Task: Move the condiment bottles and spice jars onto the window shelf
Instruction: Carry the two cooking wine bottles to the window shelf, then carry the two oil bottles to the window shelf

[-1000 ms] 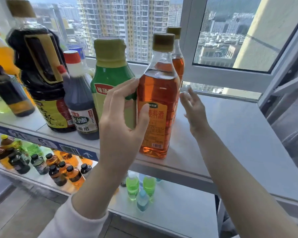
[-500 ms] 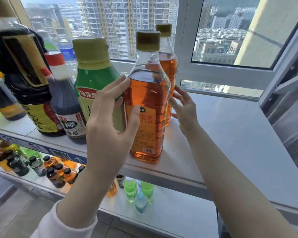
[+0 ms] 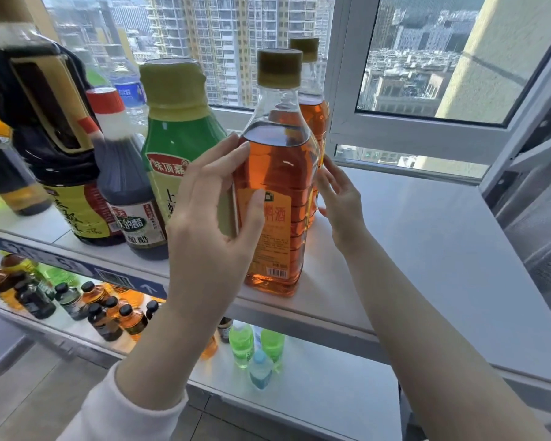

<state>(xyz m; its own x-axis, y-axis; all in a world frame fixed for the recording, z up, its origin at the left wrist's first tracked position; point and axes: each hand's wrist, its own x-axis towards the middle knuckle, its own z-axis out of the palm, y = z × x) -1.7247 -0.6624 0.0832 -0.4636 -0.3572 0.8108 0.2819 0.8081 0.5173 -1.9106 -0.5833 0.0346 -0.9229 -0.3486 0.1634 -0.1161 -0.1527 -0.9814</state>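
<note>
We see the left hand (image 3: 210, 218) wrapped around the clear amber-filled bottle with an olive cap (image 3: 277, 173), thumb covering part of its orange label, fingers along its 9 o'clock side. The bottle stands upright near the front edge of the white window shelf (image 3: 427, 265). At 3 o'clock the right hand (image 3: 341, 198) is straight-fingered; we cannot tell whether it touches the bottle. At 1 o'clock a twin bottle (image 3: 314, 116) is mostly hidden.

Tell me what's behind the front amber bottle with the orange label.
A second amber bottle stands just behind the front amber bottle; only its cap, shoulder and right edge show. Its label and left side are covered.
</note>
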